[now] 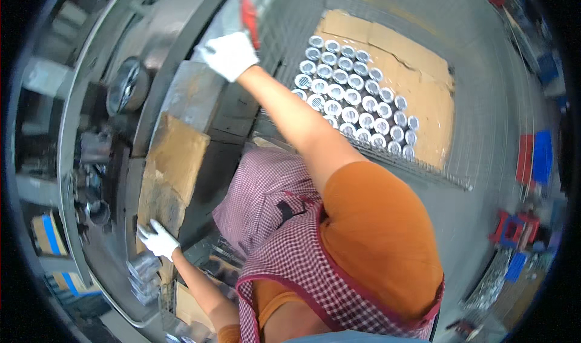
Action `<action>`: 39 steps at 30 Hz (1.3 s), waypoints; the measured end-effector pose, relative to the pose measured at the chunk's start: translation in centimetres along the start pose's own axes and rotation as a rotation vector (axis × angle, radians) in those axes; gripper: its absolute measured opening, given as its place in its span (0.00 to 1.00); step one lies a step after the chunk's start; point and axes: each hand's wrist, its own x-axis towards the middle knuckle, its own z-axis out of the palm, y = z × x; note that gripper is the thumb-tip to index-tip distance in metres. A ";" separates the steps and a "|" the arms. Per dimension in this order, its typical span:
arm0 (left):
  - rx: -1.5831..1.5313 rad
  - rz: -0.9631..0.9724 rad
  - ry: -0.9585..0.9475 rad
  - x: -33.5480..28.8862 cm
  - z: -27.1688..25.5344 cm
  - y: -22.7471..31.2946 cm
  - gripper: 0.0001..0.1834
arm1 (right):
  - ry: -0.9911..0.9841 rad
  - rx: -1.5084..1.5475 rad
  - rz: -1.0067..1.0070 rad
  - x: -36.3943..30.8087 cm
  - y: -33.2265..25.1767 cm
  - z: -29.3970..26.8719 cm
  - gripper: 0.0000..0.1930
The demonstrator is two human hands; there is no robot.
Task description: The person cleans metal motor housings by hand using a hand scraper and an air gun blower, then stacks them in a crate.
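Observation:
My left hand (158, 240), in a white glove, rests with its fingers apart at the edge of a worn, stained cardboard sheet (172, 155) on the bench. Just below it sit several shiny metal parts (144, 277), too blurred to name exactly. Stretched forward, my right hand (232, 56), also white-gloved, is over the far end of the bench. A red, handle-like object (249, 21) lies against that hand's far side. Whether the fingers grip it is unclear, because motion smears them.
To the right, many round silver metal parts (350, 114) stand in rows on brown cardboard (417, 70) inside a wire-mesh cage. A machine with a round metal bowl (128, 85) is at the left. Red and blue bins (514, 229) stand far right.

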 end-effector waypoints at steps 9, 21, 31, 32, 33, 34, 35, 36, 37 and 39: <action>-0.043 -0.104 0.020 -0.6 -1.3 0.8 0.30 | 0.071 0.018 -0.023 -0.4 0.7 0.6 0.17; -0.090 -0.126 0.012 -1.3 -0.8 0.4 0.30 | -0.065 0.130 0.184 0.1 1.0 0.6 0.27; -0.156 -0.146 -0.182 -1.2 -0.7 0.3 0.31 | 0.024 0.170 0.098 0.0 0.5 0.5 0.26; -0.136 -0.148 -0.109 -1.2 -0.7 0.3 0.31 | 0.008 0.161 0.110 0.0 0.4 0.5 0.26; -0.117 -0.147 -0.064 -1.2 -0.5 0.3 0.30 | -0.004 0.169 0.134 0.0 0.5 0.5 0.26; -0.126 -0.148 -0.115 -1.2 -0.5 0.3 0.30 | -0.003 0.149 0.115 0.0 0.5 0.5 0.26; -0.136 -0.143 -0.195 -1.2 -0.4 0.2 0.31 | -0.001 0.145 0.111 0.0 0.5 0.6 0.26; -0.137 -0.144 -0.250 -1.2 -0.3 0.2 0.31 | 0.002 0.152 0.124 0.0 0.5 0.5 0.26; -0.133 -0.141 -0.189 -1.2 -0.3 0.2 0.31 | 0.012 0.154 0.100 0.0 0.5 0.5 0.26; -0.108 -0.140 -0.054 -1.3 -0.3 0.1 0.30 | 0.035 0.179 0.091 0.1 0.6 0.5 0.27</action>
